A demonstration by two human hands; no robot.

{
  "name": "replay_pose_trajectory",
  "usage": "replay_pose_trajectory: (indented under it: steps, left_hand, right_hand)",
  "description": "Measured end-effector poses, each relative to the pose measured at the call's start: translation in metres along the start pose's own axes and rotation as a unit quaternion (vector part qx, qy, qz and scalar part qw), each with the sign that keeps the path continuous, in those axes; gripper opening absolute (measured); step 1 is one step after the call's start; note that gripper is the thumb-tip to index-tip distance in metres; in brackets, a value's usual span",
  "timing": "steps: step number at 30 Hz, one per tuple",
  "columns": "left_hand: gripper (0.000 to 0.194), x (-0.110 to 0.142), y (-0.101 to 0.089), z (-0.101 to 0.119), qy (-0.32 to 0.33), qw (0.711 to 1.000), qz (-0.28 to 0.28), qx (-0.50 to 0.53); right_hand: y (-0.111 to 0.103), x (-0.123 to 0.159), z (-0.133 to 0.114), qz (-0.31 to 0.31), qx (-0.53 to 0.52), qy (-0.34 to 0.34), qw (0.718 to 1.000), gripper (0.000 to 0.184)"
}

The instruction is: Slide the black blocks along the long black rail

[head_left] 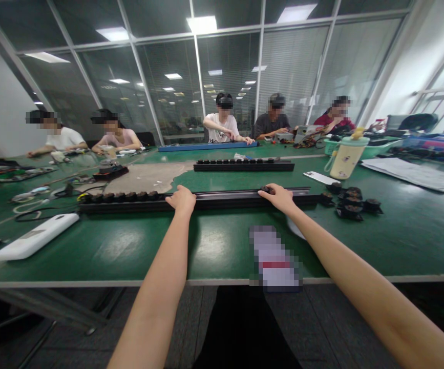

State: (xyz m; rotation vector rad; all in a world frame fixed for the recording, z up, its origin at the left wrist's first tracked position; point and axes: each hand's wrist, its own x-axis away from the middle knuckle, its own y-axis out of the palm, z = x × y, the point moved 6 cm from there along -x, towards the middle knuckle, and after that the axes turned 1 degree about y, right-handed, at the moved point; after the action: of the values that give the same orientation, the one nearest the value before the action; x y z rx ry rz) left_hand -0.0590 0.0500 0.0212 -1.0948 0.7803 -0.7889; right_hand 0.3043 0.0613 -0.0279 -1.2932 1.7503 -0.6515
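A long black rail [222,201] lies across the table in front of me, with a shiny groove along its top. Several small black modules [130,197] sit in a row on its left part. My left hand [182,199] grips the rail just right of that row, fingers over the far side. Near the rail's right end, my right hand [278,197] pinches a single black module [266,189] at the groove; whether it is seated cannot be made out. Loose black modules [350,205] lie in a cluster on the table beyond the right end.
A second black rail [244,166] with modules lies farther back. A white power bank-like object [37,236] is at left, a pixelated phone-shaped item [275,259] at the front edge. A cup [347,158], white phone [321,178] and papers [417,174] are at right. Several people sit opposite.
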Motion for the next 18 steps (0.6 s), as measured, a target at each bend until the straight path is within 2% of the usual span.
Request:
replay_pose_trajectory:
  steps: [12, 18]
  left_hand:
    - [0.061, -0.0006, -0.0005, -0.0003, 0.004, 1.000, 0.000, 0.001]
    - [0.058, -0.0017, 0.0000, -0.0006, 0.003, 1.000, -0.004, 0.000]
  right_hand:
    - [-0.0039, 0.0048, -0.0061, 0.004, 0.058, -0.013, 0.998, 0.049]
    - [-0.0054, 0.0073, -0.0068, 0.008, 0.055, -0.004, 0.998, 0.047]
